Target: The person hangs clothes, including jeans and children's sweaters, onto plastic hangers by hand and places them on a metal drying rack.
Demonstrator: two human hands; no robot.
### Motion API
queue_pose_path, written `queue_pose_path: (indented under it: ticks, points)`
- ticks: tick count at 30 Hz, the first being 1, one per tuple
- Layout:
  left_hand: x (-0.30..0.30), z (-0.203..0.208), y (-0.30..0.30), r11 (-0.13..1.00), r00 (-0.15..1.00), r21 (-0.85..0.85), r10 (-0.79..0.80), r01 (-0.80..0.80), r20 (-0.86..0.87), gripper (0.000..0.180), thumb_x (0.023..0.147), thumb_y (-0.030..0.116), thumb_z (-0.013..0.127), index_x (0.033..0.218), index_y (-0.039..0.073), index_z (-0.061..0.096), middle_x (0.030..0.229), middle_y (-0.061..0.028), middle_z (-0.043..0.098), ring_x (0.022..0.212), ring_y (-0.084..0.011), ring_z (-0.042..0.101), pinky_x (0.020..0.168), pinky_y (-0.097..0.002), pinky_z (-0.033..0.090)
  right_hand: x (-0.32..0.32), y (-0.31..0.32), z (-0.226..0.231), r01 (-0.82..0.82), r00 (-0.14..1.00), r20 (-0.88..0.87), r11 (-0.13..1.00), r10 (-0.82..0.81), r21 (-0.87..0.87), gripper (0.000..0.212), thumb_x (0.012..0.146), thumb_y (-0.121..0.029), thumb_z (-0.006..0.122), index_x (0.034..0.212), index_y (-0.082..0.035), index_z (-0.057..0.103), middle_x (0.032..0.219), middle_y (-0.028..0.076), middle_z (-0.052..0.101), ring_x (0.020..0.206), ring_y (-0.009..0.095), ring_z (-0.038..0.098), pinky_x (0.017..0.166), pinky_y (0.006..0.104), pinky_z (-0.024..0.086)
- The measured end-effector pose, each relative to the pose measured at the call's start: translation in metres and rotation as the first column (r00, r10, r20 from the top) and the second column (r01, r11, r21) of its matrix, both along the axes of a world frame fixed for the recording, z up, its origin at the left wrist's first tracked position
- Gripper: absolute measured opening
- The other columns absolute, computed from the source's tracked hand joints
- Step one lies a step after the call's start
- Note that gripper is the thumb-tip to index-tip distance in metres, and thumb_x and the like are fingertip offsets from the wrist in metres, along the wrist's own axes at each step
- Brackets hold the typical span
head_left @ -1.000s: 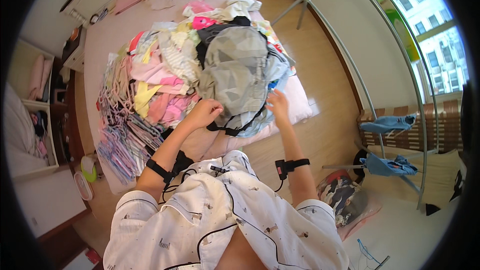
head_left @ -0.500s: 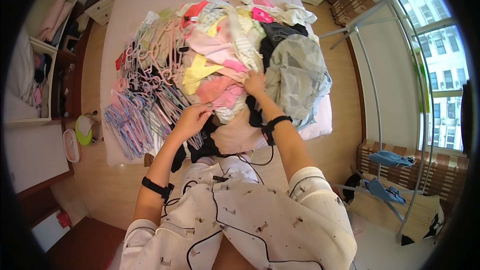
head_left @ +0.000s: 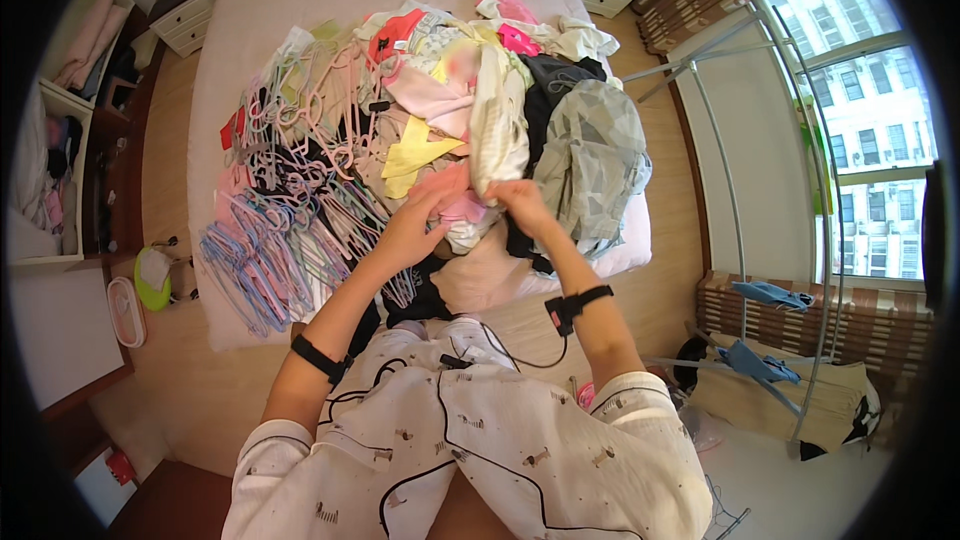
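Note:
A heap of clothes lies on the bed, and both my hands are at its near side. My right hand (head_left: 522,207) is closed on the lower end of a cream-white striped garment (head_left: 498,130), which stretches away over the pile. My left hand (head_left: 412,230) rests its fingertips against a coral-pink cloth (head_left: 440,183), thumb apart from the fingers. A yellow cloth (head_left: 415,155) lies just beyond it. Right of my right hand is a grey patterned garment (head_left: 595,165), with a black one (head_left: 548,80) beside it.
Many tangled hangers (head_left: 275,240) cover the bed's left side. A metal drying rack (head_left: 735,210) with blue cloths (head_left: 770,295) stands by the window at right. White nightstands (head_left: 185,30) flank the bed's far end. Open shelves (head_left: 60,170) line the left wall.
My right hand has taken hold of the cream-white garment and drawn its end nearer. My left hand has moved forward and right onto the coral cloth. The whole view has shifted slightly.

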State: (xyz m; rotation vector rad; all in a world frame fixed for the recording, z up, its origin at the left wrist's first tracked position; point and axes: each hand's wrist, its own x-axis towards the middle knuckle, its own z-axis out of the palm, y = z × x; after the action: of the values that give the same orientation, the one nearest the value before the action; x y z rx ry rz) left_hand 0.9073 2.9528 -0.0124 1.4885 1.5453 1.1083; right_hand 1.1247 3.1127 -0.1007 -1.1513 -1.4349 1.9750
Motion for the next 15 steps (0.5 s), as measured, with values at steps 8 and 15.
queue_pose_path:
  ticks: [8,15]
  points:
    - [0.029,0.065,0.008,0.989,1.000,0.147,0.028,-0.030,0.013,0.032,0.076,0.011,0.076,0.106,0.004,0.068,0.090,-0.0104,0.069,0.091,-0.0266,0.065,0.082,-0.0337,0.050,-0.014,-0.066,0.151,-0.160,0.901,-0.403,0.986,0.163,0.040,0.021,0.094,-0.020,0.067,0.096,0.000,0.069,0.096,0.003,0.067,0.087,0.010,0.059,0.080,0.0242,0.047]
    - [0.043,0.128,-0.018,0.889,0.662,-0.192,0.441,-0.415,0.607,0.029,0.096,0.025,0.066,0.108,-0.001,0.064,0.098,-0.0049,0.069,0.087,-0.0112,0.064,0.075,-0.0274,0.050,0.021,-0.095,0.183,-0.362,0.919,-0.028,0.870,0.393,0.334,0.071,0.078,-0.021,0.083,0.135,-0.003,0.045,0.132,0.008,0.051,0.118,0.016,0.052,0.100,0.0341,0.044]
